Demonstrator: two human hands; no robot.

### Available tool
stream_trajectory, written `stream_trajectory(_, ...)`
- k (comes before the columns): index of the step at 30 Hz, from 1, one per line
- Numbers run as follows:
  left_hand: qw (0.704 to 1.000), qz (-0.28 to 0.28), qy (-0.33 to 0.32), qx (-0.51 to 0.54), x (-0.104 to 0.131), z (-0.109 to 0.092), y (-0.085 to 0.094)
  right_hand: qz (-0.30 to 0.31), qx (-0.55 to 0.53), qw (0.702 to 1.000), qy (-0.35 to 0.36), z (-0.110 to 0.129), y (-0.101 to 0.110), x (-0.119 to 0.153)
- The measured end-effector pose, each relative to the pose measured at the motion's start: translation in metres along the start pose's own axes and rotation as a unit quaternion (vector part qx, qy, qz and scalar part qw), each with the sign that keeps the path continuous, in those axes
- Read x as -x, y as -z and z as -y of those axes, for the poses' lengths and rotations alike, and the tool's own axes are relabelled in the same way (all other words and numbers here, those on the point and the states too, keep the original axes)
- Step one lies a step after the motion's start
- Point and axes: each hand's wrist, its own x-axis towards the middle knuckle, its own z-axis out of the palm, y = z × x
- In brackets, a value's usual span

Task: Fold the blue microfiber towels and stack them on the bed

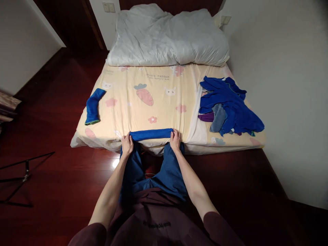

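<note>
A blue cloth point(151, 134), folded into a long narrow strip, lies along the near edge of the bed. My left hand point(127, 144) grips its left end, with the fingers closed on the corner. At the strip's right end my right hand point(175, 139) pinches the cloth in the same way. Another folded blue cloth point(93, 106) with a green edge rests on the left side of the bed. On the right side a loose pile of blue cloths point(228, 102) is heaped, with a grey cloth point(218, 118) and a purple cloth point(206, 117) showing beneath it.
The bed point(164, 99) has a yellow sheet printed with carrots and flowers. A bulky white quilt point(169, 37) lies across its head end. Black tripod legs point(22, 178) stand on the dark red floor at the left. A white wall point(279, 85) runs along the right.
</note>
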Motion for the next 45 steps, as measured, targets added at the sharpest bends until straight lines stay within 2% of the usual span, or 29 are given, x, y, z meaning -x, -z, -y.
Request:
stream_trajectory(7,1.0,0.002,0.011,-0.015,-0.001,-0.003,0.0,0.018,0.03,0.999,-0.006,0.002,0.0,-0.001)
stream_trajectory(17,0.999,0.001,0.002,-0.034,-0.005,-0.006,0.001,0.003,0.026,1.0,-0.009,0.003,-0.001,-0.003)
stream_trajectory(24,0.997,0.009,-0.002,-0.077,-0.009,-0.008,0.002,-0.003,0.018,0.998,-0.052,0.001,-0.005,-0.002)
stream_trajectory(28,0.993,0.022,0.004,-0.114,-0.011,-0.012,0.005,-0.006,0.064,0.997,-0.034,0.009,-0.001,-0.003)
stream_trajectory(30,0.991,0.008,0.006,-0.13,-0.008,-0.018,0.008,-0.008,0.103,0.995,-0.014,0.017,0.003,-0.002)
stream_trajectory(33,0.994,0.003,-0.06,-0.094,-0.001,-0.034,0.01,0.042,0.141,0.987,0.068,0.035,0.007,0.0)
stream_trajectory(35,0.99,0.047,-0.135,-0.022,0.004,-0.046,0.009,0.106,0.143,0.973,0.146,0.047,0.007,0.002)
stream_trajectory(37,0.981,0.091,-0.169,0.035,0.006,-0.056,0.004,0.168,0.136,0.957,0.192,0.055,0.006,0.004)
stream_trajectory(40,0.982,0.109,-0.145,0.047,0.005,-0.06,-0.004,0.218,0.134,0.947,0.194,0.057,0.002,0.007)
stream_trajectory(45,0.986,0.111,-0.123,0.008,-0.002,-0.041,-0.002,0.221,0.15,0.946,0.184,0.043,0.005,0.007)
